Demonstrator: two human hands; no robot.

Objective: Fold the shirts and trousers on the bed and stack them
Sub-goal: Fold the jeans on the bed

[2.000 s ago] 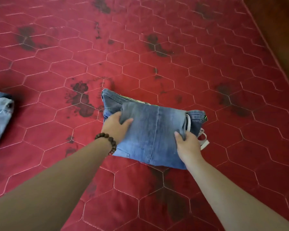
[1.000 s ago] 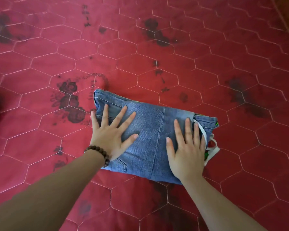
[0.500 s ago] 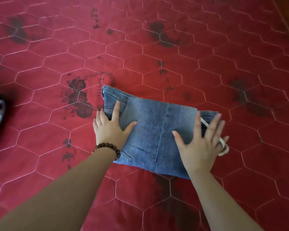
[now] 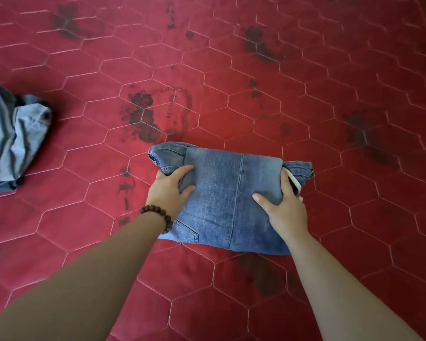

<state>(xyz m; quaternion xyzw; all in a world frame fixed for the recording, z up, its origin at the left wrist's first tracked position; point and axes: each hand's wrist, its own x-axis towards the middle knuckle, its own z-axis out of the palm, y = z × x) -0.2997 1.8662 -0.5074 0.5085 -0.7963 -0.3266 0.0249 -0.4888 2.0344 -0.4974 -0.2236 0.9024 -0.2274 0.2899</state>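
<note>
Near centre of the red hexagon-quilted bed cover: folded blue denim trousers; left hand and right hand grip its side edges, fingers tucked under; lift level, support underneath; pale-blue folded pile far left is likely the stack.

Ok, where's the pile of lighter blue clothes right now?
In the head view, the pile of lighter blue clothes sits at the far left edge on the red quilted bedspread, well apart from the folded jeans.
</note>
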